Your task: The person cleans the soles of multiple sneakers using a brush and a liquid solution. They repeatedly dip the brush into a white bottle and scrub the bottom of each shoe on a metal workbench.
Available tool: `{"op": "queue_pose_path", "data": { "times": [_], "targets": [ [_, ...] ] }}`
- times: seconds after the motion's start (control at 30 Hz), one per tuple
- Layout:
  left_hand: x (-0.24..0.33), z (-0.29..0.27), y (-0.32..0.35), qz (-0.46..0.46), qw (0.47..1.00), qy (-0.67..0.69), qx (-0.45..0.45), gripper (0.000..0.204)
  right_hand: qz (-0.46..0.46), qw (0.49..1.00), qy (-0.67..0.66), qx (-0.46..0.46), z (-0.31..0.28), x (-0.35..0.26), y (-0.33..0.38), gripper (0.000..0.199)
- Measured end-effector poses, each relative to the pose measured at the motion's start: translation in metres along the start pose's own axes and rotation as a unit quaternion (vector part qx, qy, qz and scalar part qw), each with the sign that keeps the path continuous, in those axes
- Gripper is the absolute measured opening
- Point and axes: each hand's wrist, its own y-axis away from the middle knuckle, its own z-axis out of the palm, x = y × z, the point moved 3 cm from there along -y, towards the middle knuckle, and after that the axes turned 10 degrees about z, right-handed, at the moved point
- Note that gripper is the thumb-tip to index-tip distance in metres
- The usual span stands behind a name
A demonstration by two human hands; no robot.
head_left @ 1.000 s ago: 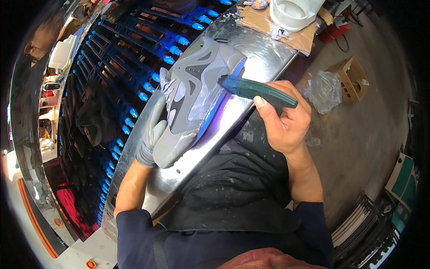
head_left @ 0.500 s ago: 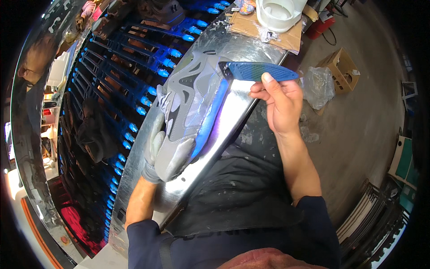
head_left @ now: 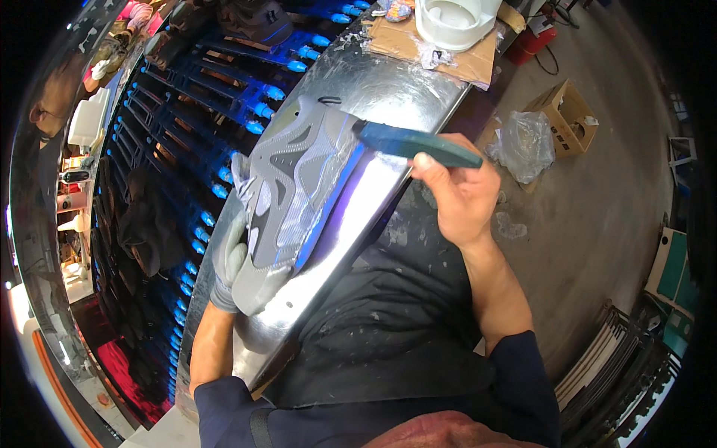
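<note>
A grey shoe upper with dark inset panels lies tilted over the metal bench, its toe toward me. A blue strip runs along its lower edge. My left hand, in a grey glove, is wrapped round the toe end; some of its fingers are hidden under the shoe. My bare right hand pinches a brush with a broad blue-green handle between thumb and fingers. The brush's dark tip meets the lower edge of the shoe near the heel.
Left of the bench runs a rack of dark bars with blue tips, bearing dark shoes. A white container stands on cardboard at the far end. On the floor are a carton and a clear plastic bag.
The shoe and my left hand have shifted left and slightly toward me. My right hand has turned the brush, whose handle now slants down to the right, its tip lower along the shoe's edge.
</note>
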Motion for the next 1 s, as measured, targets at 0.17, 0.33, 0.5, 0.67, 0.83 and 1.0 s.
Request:
{"op": "queue_pose_path", "data": {
  "times": [0.17,0.33,0.5,0.67,0.83,1.0],
  "targets": [
    [-0.004,-0.008,0.005,-0.008,1.0,-0.028,-0.012,0.096,0.078,0.982,0.073,-0.156,-0.017,-0.029,-0.016,0.016],
    [-0.005,-0.014,0.008,-0.011,0.999,-0.042,-0.016,0.099,0.153,0.979,-0.03,-0.129,-0.033,0.001,-0.077,0.017],
    [-0.003,-0.007,0.008,-0.094,0.995,0.022,0.029,0.1,0.175,0.971,-0.026,-0.161,-0.028,0.003,-0.089,0.014],
    [0.0,-0.007,0.002,-0.082,0.996,0.026,0.034,0.094,0.008,0.986,0.037,-0.161,-0.017,-0.025,-0.063,0.014],
    [0.002,-0.006,-0.002,-0.07,0.996,0.026,0.037,0.089,-0.154,0.962,0.169,-0.147,-0.008,-0.04,-0.039,0.016],
    [0.007,0.001,-0.008,-0.062,0.996,0.033,0.052,0.083,-0.201,0.952,0.195,-0.122,0.001,-0.043,-0.019,0.019]
  ]
}}
